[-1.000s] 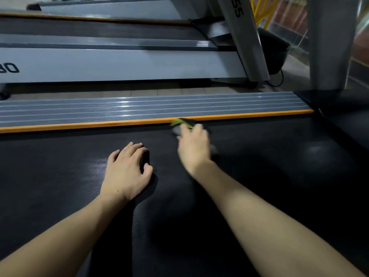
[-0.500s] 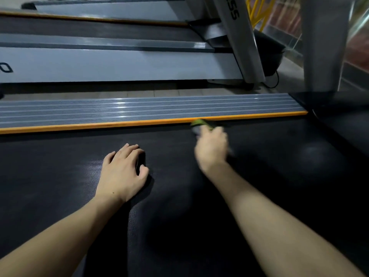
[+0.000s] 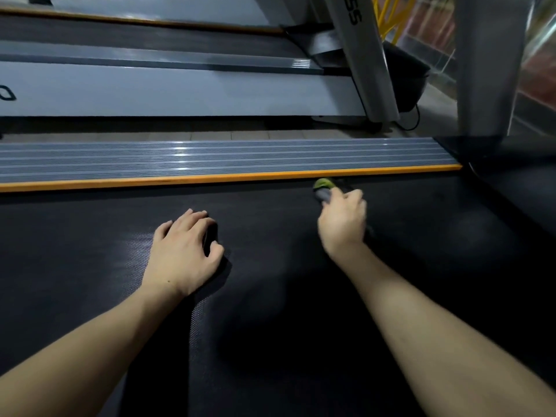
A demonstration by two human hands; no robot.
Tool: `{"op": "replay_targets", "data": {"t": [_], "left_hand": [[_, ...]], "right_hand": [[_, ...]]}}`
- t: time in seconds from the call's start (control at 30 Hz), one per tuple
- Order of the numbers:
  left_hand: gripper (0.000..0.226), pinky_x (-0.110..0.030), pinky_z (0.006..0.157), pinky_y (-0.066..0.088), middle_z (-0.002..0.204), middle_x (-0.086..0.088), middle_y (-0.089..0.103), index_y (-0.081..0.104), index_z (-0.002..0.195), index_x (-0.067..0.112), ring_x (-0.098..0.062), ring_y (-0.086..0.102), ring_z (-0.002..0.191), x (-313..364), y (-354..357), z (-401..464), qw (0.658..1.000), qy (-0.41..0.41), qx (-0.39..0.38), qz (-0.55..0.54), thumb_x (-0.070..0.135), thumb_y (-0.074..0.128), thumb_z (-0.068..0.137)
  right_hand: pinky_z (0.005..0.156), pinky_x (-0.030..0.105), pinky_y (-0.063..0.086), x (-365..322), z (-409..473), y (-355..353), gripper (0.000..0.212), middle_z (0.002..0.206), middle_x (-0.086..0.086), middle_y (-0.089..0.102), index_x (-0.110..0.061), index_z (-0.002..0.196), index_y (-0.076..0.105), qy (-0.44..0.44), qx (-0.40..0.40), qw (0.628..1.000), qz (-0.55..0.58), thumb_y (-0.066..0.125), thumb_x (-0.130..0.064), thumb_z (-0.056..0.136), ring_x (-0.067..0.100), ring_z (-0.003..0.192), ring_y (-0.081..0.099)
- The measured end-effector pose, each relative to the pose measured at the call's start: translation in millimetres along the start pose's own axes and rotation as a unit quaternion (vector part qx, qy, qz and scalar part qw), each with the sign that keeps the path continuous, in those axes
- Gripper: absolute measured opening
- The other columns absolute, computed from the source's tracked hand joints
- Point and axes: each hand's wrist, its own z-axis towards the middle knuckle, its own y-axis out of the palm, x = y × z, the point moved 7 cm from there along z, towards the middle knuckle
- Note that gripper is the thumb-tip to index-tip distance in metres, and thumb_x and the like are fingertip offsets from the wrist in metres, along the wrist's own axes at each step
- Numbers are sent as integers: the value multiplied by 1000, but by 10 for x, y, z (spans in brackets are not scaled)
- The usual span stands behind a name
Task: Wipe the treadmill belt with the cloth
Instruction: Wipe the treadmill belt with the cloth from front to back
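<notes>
The wiping looks mid-course: the right hand [image 3: 343,224], closed in a grip on the grey-green cloth [image 3: 323,189], presses it to the belt [image 3: 270,341] at its far edge beside the orange strip [image 3: 210,179], and most of the dark belt shows no clear sign, in this dim light, of being done. The left hand [image 3: 183,254] rests flat, fingers spread and holding nothing, on the belt. Beyond the ribbed side rail [image 3: 210,158] stands another treadmill [image 3: 168,88] on a tiled floor [image 3: 240,135].

Dim indoor light. The black belt [image 3: 301,326] swallows detail below the hands, with soft shadows under both forearms. Pale glare streaks the ribbed side rail [image 3: 180,155] beyond the hands. The right hand [image 3: 343,221] and cloth [image 3: 323,188] are motion-blurred; the left hand [image 3: 183,251] is sharp. Straight lines bow toward the edges.
</notes>
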Motion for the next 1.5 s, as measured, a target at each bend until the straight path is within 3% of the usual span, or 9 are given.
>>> {"op": "replay_targets", "data": {"t": [0.23, 0.4, 0.5, 0.7, 0.83, 1.0, 1.23, 1.33, 1.5], "left_hand": [[52, -45, 117, 26, 147, 8, 52, 63, 122, 29, -13, 33, 148, -7, -1, 4, 1000, 11, -1, 19, 48, 36, 82], [53, -44, 119, 22, 148, 8, 52, 62, 124, 28, -13, 31, 148, -8, 21, 7, 1000, 5, 2, 17, 49, 36, 82], [52, -45, 118, 22, 147, 8, 52, 62, 122, 28, -13, 31, 148, 0, 28, 12, 1000, 8, -2, 18, 49, 36, 82], [53, -45, 117, 26, 146, 8, 53, 63, 122, 28, -13, 34, 147, 3, 9, 8, 1000, 4, 1, 19, 48, 37, 80], [52, -45, 118, 25, 146, 8, 52, 62, 123, 28, -13, 32, 148, -4, 5, 9, 1000, 10, -2, 15, 48, 37, 81], [54, -46, 118, 23, 146, 7, 53, 62, 123, 26, -13, 32, 148, 15, 13, 14, 1000, 9, 1, 15, 48, 37, 82], [55, -44, 117, 24, 147, 6, 53, 62, 126, 25, -13, 33, 148, 8, -5, 4, 1000, 11, 4, 20, 46, 38, 81], [53, -44, 117, 24, 147, 6, 53, 62, 126, 25, -14, 33, 148, 4, -10, 6, 1000, 15, 6, 18, 46, 39, 82], [51, -45, 118, 22, 146, 8, 53, 61, 123, 27, -13, 32, 148, -5, 17, 16, 1000, 9, 6, 10, 47, 39, 81]], "right_hand": [[68, 39, 48, -944, -788, -55, 23, 101, 5, 53, -25, 111, 63, -272, -12, 960, 68, 57, -32, 90, 29, 90, 53], [74, 45, 51, 737, -27, -295, 28, 97, 16, 56, -18, 116, 66, -91, 92, 991, -31, 61, -25, 89, 40, 86, 54], [74, 44, 46, 652, -100, -215, 28, 93, 21, 56, -13, 111, 68, 7, 101, 995, -9, 72, -16, 83, 41, 82, 54], [74, 43, 44, -1110, -1031, 20, 23, 97, 8, 52, -22, 108, 63, -165, 8, 983, 78, 65, -19, 86, 32, 89, 50], [77, 43, 44, -376, -654, -130, 30, 97, 7, 54, -23, 116, 62, -218, 13, 975, 36, 57, -28, 87, 33, 91, 50], [81, 46, 43, 822, -130, -349, 31, 94, 21, 56, -11, 115, 65, -8, 69, 997, -21, 70, -15, 85, 41, 91, 50], [72, 39, 40, -1054, -1151, -86, 17, 94, 8, 51, -19, 103, 60, -178, -43, 980, 81, 62, -16, 87, 28, 91, 44], [73, 40, 39, -607, -918, -219, 21, 90, 9, 53, -19, 107, 61, -228, -16, 972, 57, 61, -18, 86, 31, 87, 46], [78, 45, 46, 1007, -286, -580, 27, 90, 17, 54, -12, 115, 64, -29, 49, 997, -41, 64, -12, 88, 39, 84, 51]]}}
